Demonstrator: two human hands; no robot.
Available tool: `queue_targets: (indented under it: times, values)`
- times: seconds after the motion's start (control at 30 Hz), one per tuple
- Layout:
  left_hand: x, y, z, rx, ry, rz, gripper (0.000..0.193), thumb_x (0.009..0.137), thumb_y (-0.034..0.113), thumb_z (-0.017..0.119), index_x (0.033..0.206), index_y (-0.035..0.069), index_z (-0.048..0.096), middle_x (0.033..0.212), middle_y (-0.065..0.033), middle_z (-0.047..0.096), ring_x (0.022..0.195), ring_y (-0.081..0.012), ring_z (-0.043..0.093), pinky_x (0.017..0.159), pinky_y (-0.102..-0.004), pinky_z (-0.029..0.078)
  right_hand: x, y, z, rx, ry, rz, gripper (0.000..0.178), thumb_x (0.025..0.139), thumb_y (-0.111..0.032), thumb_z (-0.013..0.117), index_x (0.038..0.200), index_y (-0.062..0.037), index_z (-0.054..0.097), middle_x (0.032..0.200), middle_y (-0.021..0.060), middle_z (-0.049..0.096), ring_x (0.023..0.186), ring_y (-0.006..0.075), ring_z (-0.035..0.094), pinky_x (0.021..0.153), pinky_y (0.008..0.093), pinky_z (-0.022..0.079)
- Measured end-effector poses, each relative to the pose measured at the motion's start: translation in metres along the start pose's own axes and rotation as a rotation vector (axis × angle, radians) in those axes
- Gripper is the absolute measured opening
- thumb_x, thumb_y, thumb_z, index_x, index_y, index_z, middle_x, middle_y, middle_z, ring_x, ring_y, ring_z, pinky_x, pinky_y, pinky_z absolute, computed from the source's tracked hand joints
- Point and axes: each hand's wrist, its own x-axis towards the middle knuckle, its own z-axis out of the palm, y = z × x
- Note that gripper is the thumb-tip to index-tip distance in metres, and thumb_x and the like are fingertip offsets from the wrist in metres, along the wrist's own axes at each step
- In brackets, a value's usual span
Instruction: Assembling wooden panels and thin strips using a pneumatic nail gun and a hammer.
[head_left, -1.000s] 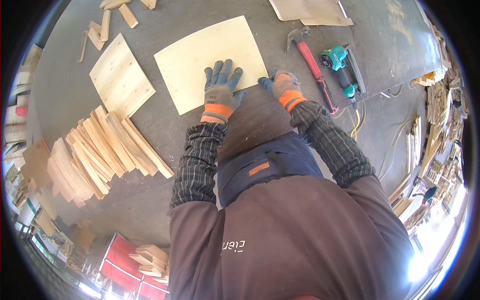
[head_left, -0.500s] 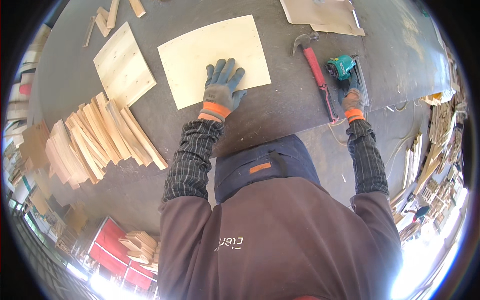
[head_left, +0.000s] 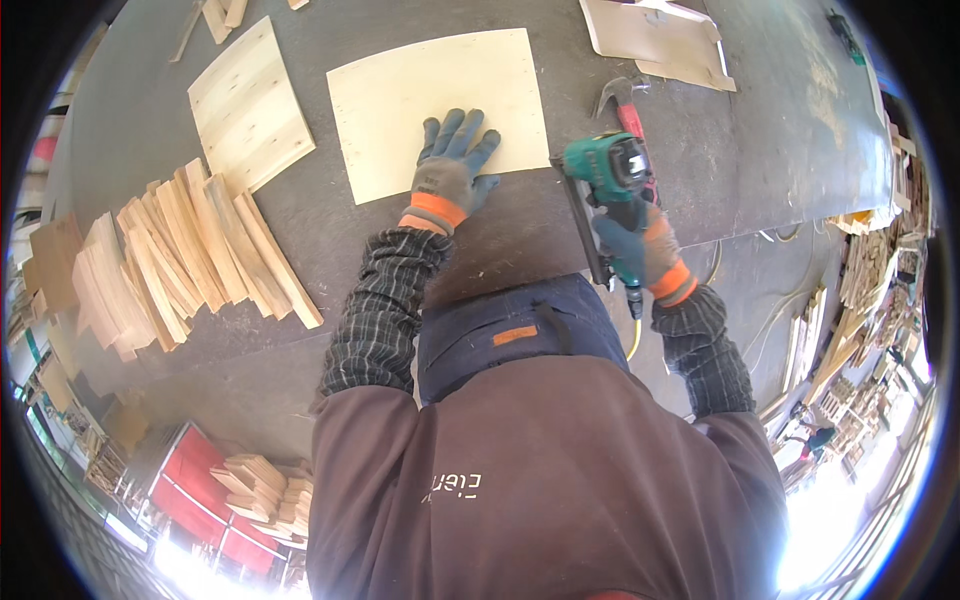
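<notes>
My left hand [head_left: 452, 172], in a grey-blue work glove with an orange cuff, presses flat with fingers spread on a pale plywood panel [head_left: 430, 85]. Gripped in my gloved right hand [head_left: 645, 245] is a green and black pneumatic nail gun [head_left: 600, 165], raised above the table's near edge. Its nose sits close to the panel's lower right corner; whether they touch I cannot tell. A yellow hose hangs from its handle. Behind the nail gun lies a claw hammer [head_left: 627, 108] with a red and black handle, partly hidden.
On the dark table [head_left: 760, 150], another wooden panel [head_left: 250, 105] lies to the left, above a row of wood strips [head_left: 205, 245]. Cardboard pieces [head_left: 655, 40] lie at the far right. Stacked wood [head_left: 265, 490] stands behind me at lower left.
My right hand has lifted the nail gun off the table and carried it left, towards the panel. My left hand stays flat on the panel.
</notes>
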Motion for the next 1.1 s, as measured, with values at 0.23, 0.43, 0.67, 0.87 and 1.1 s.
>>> queue_targets:
  times: [0.23, 0.43, 0.67, 0.87, 1.1]
  values:
    - [-0.001, 0.002, -0.002, -0.009, 0.001, -0.003, 0.065, 0.078, 0.034, 0.09, 0.139, 0.021, 0.07, 0.164, -0.009, 0.046, 0.155, -0.0346, 0.038, 0.131, -0.0565, 0.024, 0.017, 0.009, 0.022, -0.103, 0.001, -0.019, 0.037, 0.094, -0.02, 0.074, 0.125, -0.0008, 0.071, 0.103, 0.0044, 0.077, 0.092, 0.0102, 0.064, 0.083, 0.0318, 0.055]
    - [-0.002, -0.001, 0.0, -0.004, 0.004, -0.005, 0.065, 0.078, 0.034, 0.09, 0.139, 0.02, 0.071, 0.164, -0.0089, 0.047, 0.154, -0.0346, 0.038, 0.131, -0.0569, 0.025, 0.013, 0.008, 0.026, -0.06, 0.016, -0.071, 0.035, 0.094, -0.02, 0.073, 0.124, -0.0013, 0.071, 0.102, 0.004, 0.076, 0.091, 0.0111, 0.064, 0.082, 0.0333, 0.055]
    - [-0.002, -0.002, -0.002, -0.019, 0.003, 0.0, 0.066, 0.079, 0.033, 0.089, 0.141, 0.021, 0.069, 0.165, -0.0091, 0.046, 0.155, -0.0348, 0.037, 0.131, -0.057, 0.024, 0.007, 0.005, 0.03, -0.06, 0.033, -0.017, 0.035, 0.094, -0.018, 0.075, 0.124, -0.0006, 0.071, 0.102, 0.0036, 0.076, 0.086, 0.0093, 0.063, 0.078, 0.0301, 0.054]
    - [-0.001, -0.008, 0.001, 0.052, -0.038, 0.025, 0.067, 0.083, 0.036, 0.086, 0.145, 0.021, 0.066, 0.167, -0.0097, 0.044, 0.157, -0.0343, 0.034, 0.132, -0.0559, 0.02, -0.005, -0.01, 0.046, 0.018, 0.061, -0.056, 0.032, 0.095, -0.014, 0.075, 0.124, -0.0019, 0.069, 0.093, 0.0007, 0.07, 0.076, 0.009, 0.062, 0.067, 0.0286, 0.052]
    - [-0.017, -0.011, -0.009, -0.002, -0.115, -0.018, 0.073, 0.087, 0.036, 0.084, 0.153, 0.02, 0.057, 0.17, -0.0075, 0.039, 0.16, -0.0318, 0.029, 0.134, -0.0527, 0.019, -0.027, -0.067, 0.066, -0.045, 0.007, -0.094, 0.028, 0.097, -0.011, 0.068, 0.123, -0.0007, 0.068, 0.085, 0.0003, 0.065, 0.07, 0.0093, 0.059, 0.062, 0.0285, 0.05]
